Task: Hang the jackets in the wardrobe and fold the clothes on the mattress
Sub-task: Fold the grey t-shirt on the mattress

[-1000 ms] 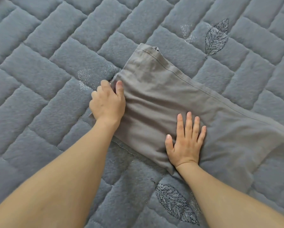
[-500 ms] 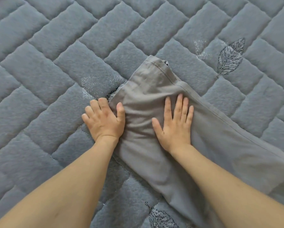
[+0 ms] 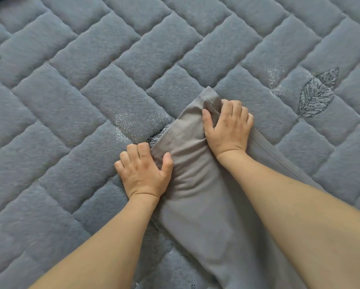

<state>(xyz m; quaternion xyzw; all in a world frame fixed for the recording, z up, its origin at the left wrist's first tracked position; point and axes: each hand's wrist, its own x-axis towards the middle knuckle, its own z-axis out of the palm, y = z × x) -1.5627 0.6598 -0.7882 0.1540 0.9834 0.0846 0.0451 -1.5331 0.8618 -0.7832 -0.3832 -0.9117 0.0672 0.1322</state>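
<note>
Now both hands are working at the far end of a grey garment [image 3: 197,205], which is lying on the blue-grey quilted mattress [image 3: 91,101] and running from the middle of the frame down to the lower right. The right hand [image 3: 227,126], just right of centre, is gripping the garment's top hemmed corner, its fingers curling over the bunched cloth and its thumb lying on top. The left hand [image 3: 143,170], below and to the left of it, is holding the garment's left edge, with the thumb pressing on the fabric and the fingers bending down at the border where cloth meets mattress. Between the two hands the fabric is wrinkling. An embroidered leaf [image 3: 316,94] is showing at the right of the frame, apart from the garment.
</note>
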